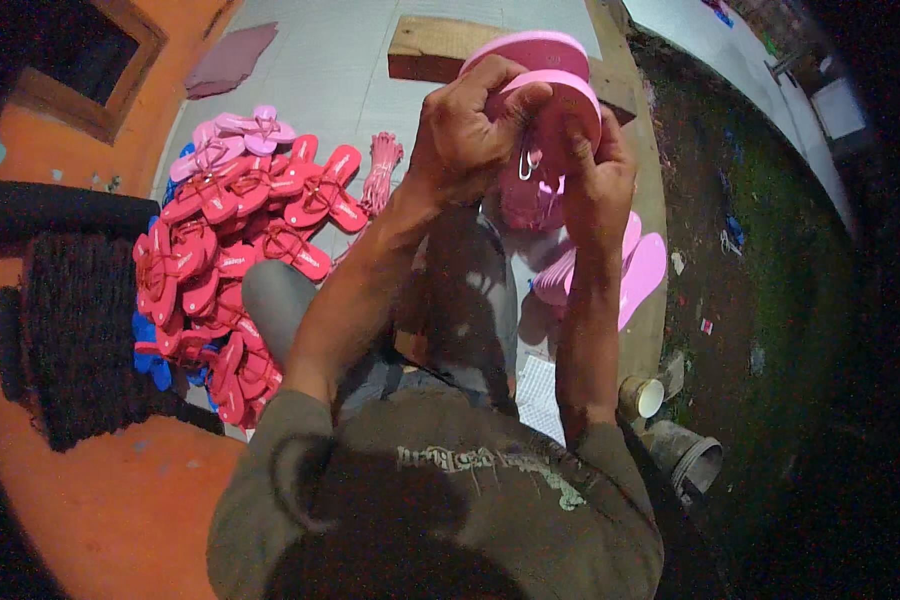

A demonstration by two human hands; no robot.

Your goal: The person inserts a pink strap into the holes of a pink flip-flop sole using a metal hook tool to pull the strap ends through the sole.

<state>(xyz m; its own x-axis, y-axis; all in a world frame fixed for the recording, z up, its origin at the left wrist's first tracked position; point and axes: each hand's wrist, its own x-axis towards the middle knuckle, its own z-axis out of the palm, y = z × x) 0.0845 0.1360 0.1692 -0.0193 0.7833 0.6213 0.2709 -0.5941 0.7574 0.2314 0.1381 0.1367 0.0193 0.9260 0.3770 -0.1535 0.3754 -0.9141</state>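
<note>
Out in front of me, my left hand (470,125) and my right hand (602,175) are both closed on a pair of pink flip-flops (572,90). The left grips one side, its thumb over the edge; the right clasps the opposite side with its thumb on the face. A small pale wire loop (526,165) shows just below my left fingers; whether they hold it I cannot tell. Lower parts of the pair are in shadow. Left of my arms lies a heap of red flip-flops (215,255), with a bundle of pink straps (381,172) beside it.
Behind the flip-flops stands a wooden block (435,48) on the pale tiled floor (330,60). Light pink soles (645,270) lie right of my right forearm. A small tub (648,397) and a grey bucket (698,462) sit by the floor's right edge. An orange wall (100,510) bounds the left.
</note>
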